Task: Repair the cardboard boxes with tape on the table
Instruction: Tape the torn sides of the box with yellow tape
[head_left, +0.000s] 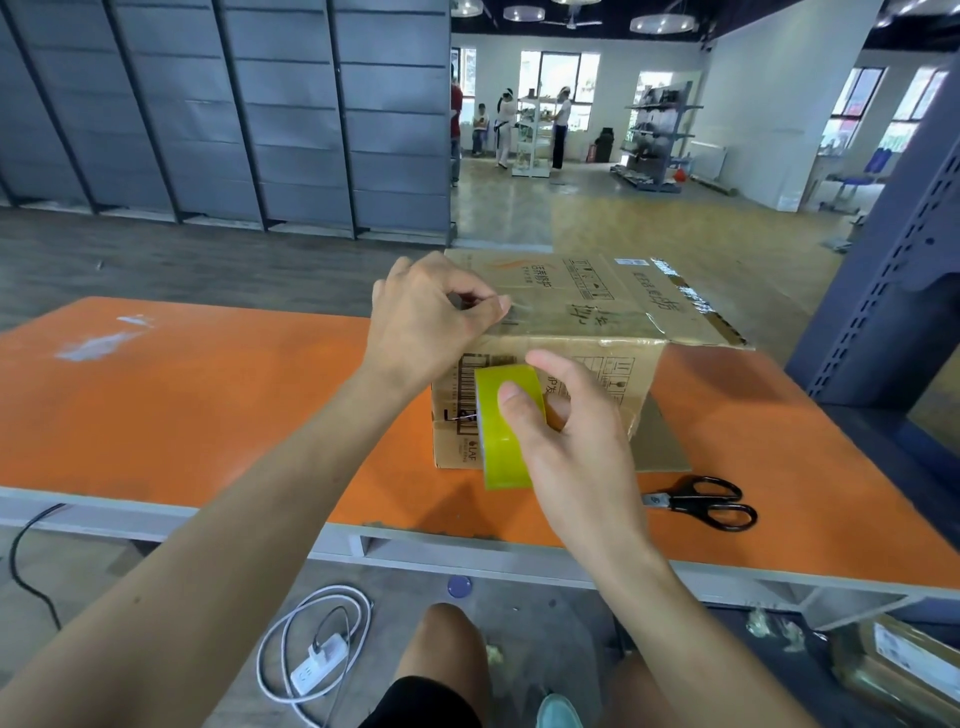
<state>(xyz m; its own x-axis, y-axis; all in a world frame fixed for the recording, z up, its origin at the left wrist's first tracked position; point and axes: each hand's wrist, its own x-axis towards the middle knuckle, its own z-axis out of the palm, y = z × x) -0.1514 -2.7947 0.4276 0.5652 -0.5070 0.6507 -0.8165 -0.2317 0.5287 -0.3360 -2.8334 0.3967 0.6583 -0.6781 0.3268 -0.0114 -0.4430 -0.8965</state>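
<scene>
Taping the box top edge, both grips busy

Your left grip (431, 317) is pinched, thumb to forefinger, at the near top edge of the box (597, 306). It looks to be pinning a clear strip (511, 318) there so the end stays stuck while you pull, but the strip is glossy and hard to trace. Your right grip (566, 447) wraps the yellow roll (506, 431), thumb on its outer face and fingers through the core. It's held low in front of the box's near side, likely to feed tape down over the edge. The box sits on the orange desk (182, 405), one flap splayed right. The scissors (701, 501) lie just right of your right grip, handy for the cut. No cut made yet.
</scene>
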